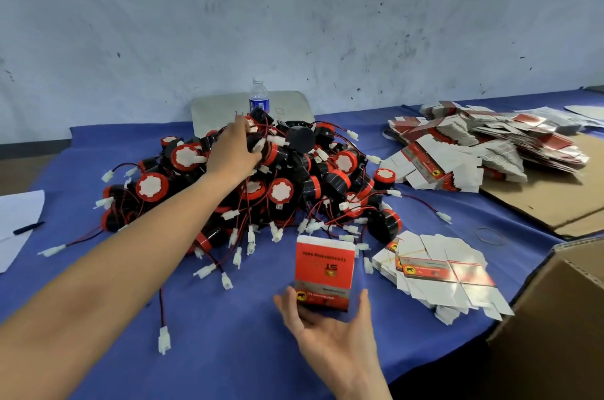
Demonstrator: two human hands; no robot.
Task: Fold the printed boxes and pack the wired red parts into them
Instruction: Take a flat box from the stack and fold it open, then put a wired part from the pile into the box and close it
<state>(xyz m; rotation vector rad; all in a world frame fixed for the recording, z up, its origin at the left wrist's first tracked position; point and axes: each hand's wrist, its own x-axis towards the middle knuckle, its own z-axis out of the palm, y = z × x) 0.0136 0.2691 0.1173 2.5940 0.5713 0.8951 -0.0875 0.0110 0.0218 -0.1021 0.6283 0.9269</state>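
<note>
R hand (327, 331) at 6 o'clock holds box (325, 269), thumb & fingers round its base. L hand (233, 151) at 11 o'clock, atop pile (281, 190), prob. gripping one part (266, 153). Lift slowly so wires pull free.

A small factory packing bench: a blue-covered table (228, 350) stands against a scuffed, stained wall (294, 24), identical wired red parts (281, 190) lie heaped at 12 o'clock, flat printed boxes (483, 138) are stacked at 2 o'clock, and a corrugated carton (555, 318) sits at 4 o'clock.
</note>
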